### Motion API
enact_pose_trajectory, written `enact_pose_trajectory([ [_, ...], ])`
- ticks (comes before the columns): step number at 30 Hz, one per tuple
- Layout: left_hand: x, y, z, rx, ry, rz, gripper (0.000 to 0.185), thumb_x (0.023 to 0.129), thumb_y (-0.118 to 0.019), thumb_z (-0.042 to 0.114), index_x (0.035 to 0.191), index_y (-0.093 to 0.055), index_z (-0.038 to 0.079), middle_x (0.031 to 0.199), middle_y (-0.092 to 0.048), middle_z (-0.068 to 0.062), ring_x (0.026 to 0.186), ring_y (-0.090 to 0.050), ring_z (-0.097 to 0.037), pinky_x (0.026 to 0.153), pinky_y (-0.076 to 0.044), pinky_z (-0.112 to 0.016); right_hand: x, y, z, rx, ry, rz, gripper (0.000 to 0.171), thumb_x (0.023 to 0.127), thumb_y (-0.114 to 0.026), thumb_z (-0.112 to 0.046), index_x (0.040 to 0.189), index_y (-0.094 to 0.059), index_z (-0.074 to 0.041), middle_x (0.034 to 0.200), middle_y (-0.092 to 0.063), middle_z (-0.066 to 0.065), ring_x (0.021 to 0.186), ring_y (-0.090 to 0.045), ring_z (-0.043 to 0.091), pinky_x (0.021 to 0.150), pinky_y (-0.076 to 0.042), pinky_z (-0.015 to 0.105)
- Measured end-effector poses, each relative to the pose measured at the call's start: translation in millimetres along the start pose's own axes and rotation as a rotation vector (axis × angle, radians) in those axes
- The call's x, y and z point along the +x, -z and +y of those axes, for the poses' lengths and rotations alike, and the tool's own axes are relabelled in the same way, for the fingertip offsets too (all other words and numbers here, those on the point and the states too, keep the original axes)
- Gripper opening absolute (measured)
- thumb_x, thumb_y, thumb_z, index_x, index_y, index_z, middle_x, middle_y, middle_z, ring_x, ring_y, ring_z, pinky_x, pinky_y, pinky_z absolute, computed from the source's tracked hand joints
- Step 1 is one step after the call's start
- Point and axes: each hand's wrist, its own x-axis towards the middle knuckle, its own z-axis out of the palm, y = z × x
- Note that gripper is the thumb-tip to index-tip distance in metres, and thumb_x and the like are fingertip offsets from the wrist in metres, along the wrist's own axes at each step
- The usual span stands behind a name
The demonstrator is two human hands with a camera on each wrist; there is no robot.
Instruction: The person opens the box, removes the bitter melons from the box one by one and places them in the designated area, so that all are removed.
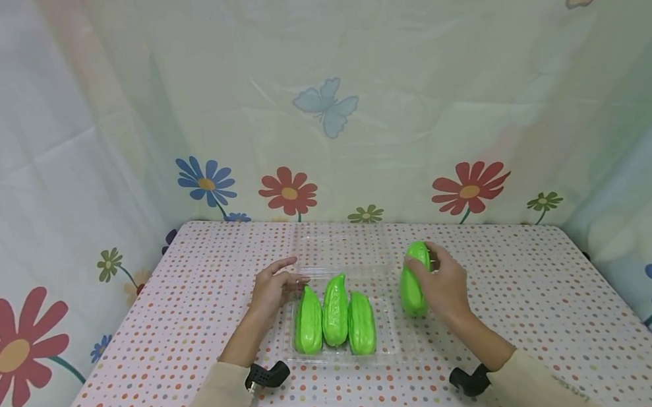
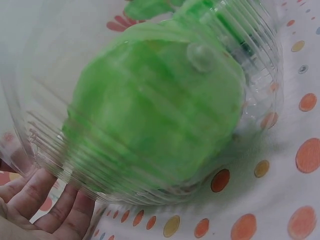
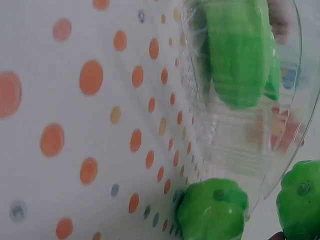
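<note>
Three shiny green bitter melons, the middle one (image 1: 335, 312) among them, lie side by side in a clear plastic clamshell box (image 1: 388, 329). My left hand (image 1: 270, 292) is at the box's far left corner, fingers (image 2: 35, 195) against its ribbed side wall. To the right of the box, my right hand (image 1: 444, 280) grips another bitter melon (image 1: 413, 290) from its right side. In the right wrist view, the held bitter melon's end (image 3: 302, 195) shows high, while another bitter melon (image 3: 212, 210) sits lower, beside the box. The right fingers are mostly out of that view.
The box's transparent lid (image 1: 339, 242) lies folded back toward the far edge. A dotted cloth (image 1: 195, 323) covers the table. Behind it hangs a flowered curtain (image 1: 389, 124), with more curtain along both sides. Black wrist devices (image 1: 269, 375) are worn on both forearms.
</note>
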Motion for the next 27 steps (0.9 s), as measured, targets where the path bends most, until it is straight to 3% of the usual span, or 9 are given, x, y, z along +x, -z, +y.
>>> enact_pose_trajectory([
  [8, -0.9, -0.9, 2.4, 0.010, -0.002, 0.001, 0.052, 0.092, -0.050, 0.003, 0.143, -0.056, 0.006, 0.102, -0.077, -0.016, 0.088, -0.074, -0.020, 0.075, -0.059, -0.029, 9, 9, 13, -0.006, -0.037, 0.027, 0.063, 0.099, -0.061, -0.037, 0.148, -0.046, -0.001, 0.124, -0.061, 0.020, 0.102, -0.061, 0.030, 0.070, -0.051, 0.020],
  [18, -1.4, -0.5, 1.5, -0.005, 0.000, 0.004, 0.052, 0.091, -0.051, 0.002, 0.143, -0.056, 0.005, 0.105, -0.076, -0.019, 0.091, -0.074, -0.022, 0.079, -0.059, -0.032, 14, 12, 28, -0.036, -0.099, 0.015, 0.067, 0.100, -0.059, -0.042, 0.150, -0.044, 0.001, 0.126, -0.058, 0.023, 0.108, -0.059, 0.034, 0.082, -0.052, 0.039],
  [27, 1.0, 0.5, -0.2, -0.013, 0.016, -0.008, 0.054, 0.092, -0.050, 0.001, 0.146, -0.052, 0.003, 0.106, -0.075, -0.021, 0.094, -0.074, -0.025, 0.079, -0.059, -0.033, 16, 16, 38, -0.061, -0.114, 0.036, 0.065, 0.099, -0.060, -0.038, 0.148, -0.045, 0.002, 0.127, -0.056, 0.024, 0.105, -0.059, 0.034, 0.074, -0.050, 0.032],
])
